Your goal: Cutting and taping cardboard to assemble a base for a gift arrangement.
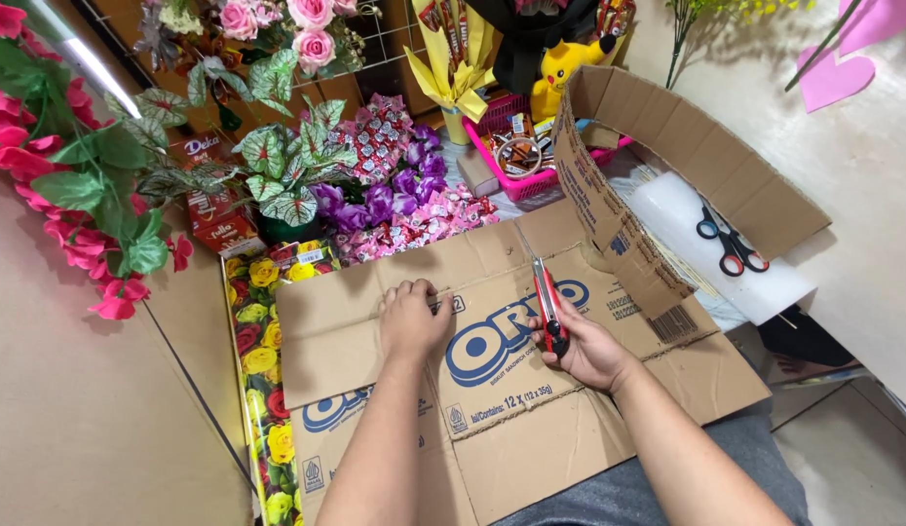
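Head view, flat corrugated cardboard (492,390), slim red cutter (547,307)

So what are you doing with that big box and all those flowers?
A person sits with a flattened cardboard box across their lap. The left hand presses flat on the cardboard to hold it down. The right hand grips a red utility knife, its blade pointing away along a fold in the cardboard. One flap of the box stands up on the right. Beyond it lie black scissors on white paper, a pink basket and lots of artificial flowers.
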